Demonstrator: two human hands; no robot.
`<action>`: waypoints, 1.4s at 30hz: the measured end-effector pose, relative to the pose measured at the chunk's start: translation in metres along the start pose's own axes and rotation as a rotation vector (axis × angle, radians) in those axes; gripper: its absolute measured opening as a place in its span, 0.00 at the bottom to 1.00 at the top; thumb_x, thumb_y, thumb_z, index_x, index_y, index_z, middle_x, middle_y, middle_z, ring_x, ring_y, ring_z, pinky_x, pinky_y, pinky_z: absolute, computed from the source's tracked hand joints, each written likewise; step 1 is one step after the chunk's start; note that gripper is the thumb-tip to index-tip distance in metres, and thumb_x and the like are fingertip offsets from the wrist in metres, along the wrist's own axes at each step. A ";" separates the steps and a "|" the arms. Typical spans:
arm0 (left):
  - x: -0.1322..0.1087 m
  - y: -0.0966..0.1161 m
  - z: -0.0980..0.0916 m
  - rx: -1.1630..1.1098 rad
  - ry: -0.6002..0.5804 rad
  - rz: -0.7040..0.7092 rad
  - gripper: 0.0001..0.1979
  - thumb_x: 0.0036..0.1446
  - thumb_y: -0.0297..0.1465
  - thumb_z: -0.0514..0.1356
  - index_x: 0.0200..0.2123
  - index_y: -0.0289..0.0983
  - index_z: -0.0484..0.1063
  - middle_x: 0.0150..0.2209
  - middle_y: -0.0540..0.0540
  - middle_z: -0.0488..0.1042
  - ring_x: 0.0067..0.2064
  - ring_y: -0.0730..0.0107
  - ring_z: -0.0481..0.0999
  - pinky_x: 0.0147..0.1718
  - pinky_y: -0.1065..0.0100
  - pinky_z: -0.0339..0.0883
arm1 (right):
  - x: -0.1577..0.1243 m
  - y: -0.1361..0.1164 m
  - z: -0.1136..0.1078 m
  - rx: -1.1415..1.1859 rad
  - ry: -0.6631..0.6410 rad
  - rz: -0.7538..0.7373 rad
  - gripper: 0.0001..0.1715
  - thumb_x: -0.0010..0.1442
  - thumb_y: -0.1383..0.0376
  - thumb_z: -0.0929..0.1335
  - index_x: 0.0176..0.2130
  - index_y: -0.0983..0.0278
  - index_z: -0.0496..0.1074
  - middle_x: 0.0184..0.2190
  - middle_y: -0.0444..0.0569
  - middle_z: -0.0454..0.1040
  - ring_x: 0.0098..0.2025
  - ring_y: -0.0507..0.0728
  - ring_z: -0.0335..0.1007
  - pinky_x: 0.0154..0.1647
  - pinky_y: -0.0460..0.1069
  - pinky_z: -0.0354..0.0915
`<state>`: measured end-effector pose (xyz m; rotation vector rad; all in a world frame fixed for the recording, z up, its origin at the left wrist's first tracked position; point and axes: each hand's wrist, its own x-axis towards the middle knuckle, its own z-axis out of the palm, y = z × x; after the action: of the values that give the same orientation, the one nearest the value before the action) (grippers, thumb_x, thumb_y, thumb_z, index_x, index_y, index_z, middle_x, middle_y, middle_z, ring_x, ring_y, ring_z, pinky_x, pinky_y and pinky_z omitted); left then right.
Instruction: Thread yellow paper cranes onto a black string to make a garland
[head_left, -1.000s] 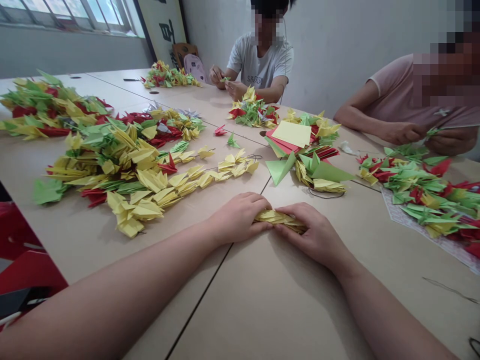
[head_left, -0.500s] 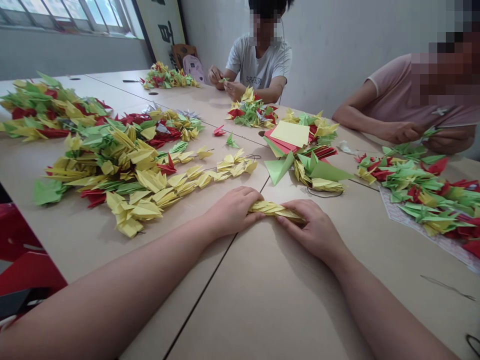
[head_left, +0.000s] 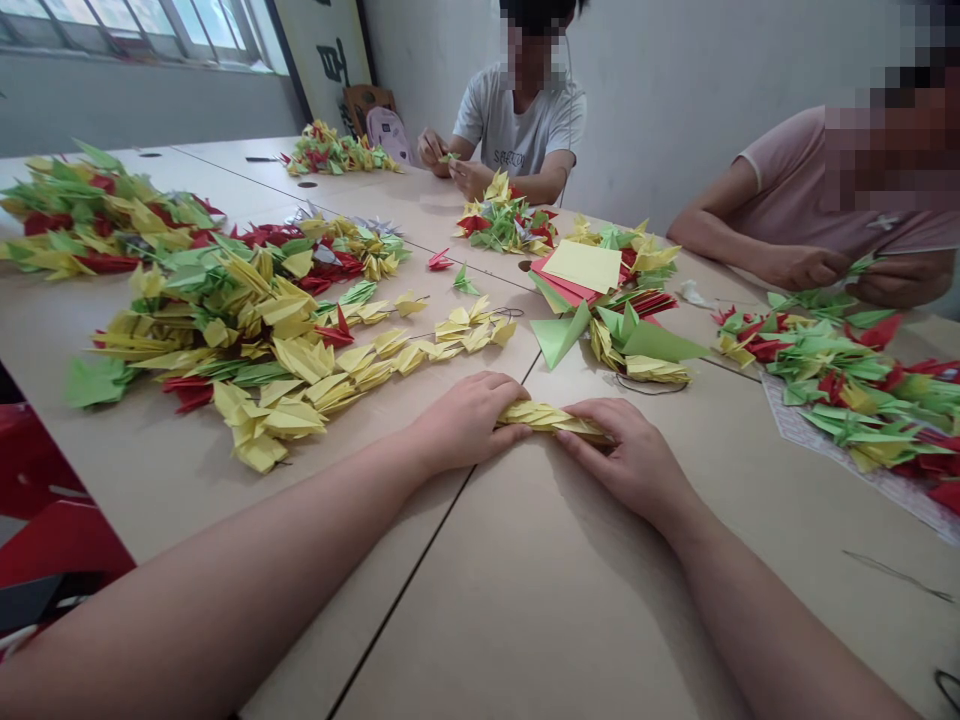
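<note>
A short stack of folded yellow paper pieces [head_left: 551, 418] lies on the beige table [head_left: 525, 600] between my two hands. My left hand [head_left: 465, 420] is curled over its left end with fingers closed on it. My right hand [head_left: 630, 455] presses and grips the right end, fingers bent around the paper. Just beyond my left hand lies a string of yellow folded pieces [head_left: 390, 360].
Big heaps of yellow, green and red folded paper [head_left: 210, 290] cover the left. A stack of square sheets [head_left: 585, 270] and green folds [head_left: 637, 340] sit ahead. More folds [head_left: 847, 380] lie right. Two other people [head_left: 525, 120] [head_left: 825, 200] fold paper across the table.
Both hands and the yellow stack shifted slightly away from me on the table; my grip looks the same since half a second ago.
</note>
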<state>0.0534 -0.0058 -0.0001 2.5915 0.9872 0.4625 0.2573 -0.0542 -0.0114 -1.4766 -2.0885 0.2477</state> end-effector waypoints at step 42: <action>0.000 0.000 -0.001 0.017 -0.028 0.020 0.17 0.56 0.40 0.51 0.44 0.37 0.65 0.44 0.44 0.67 0.47 0.63 0.64 0.47 0.63 0.59 | 0.001 0.003 0.000 0.030 -0.001 -0.012 0.13 0.56 0.58 0.64 0.38 0.62 0.70 0.37 0.50 0.74 0.42 0.58 0.66 0.43 0.54 0.62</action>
<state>0.0525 -0.0053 0.0009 2.6178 0.9615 0.4240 0.2593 -0.0526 -0.0121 -1.4464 -2.0852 0.2739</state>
